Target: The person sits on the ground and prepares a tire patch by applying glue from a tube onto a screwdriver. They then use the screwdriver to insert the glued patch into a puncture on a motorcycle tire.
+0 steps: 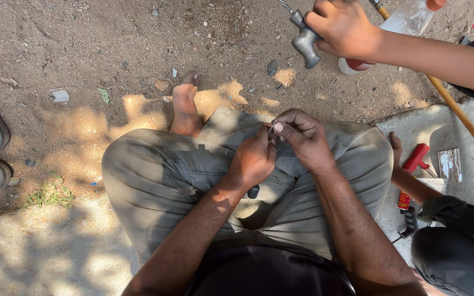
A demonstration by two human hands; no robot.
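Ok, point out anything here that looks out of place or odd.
Nothing is spilled or broken. Small litter scraps lie on the dirt. Another person's hand holds a metal tool above the ground. The left hand and right hand pinch something too small to identify.

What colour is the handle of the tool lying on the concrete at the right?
Red handle, seen in the head view.
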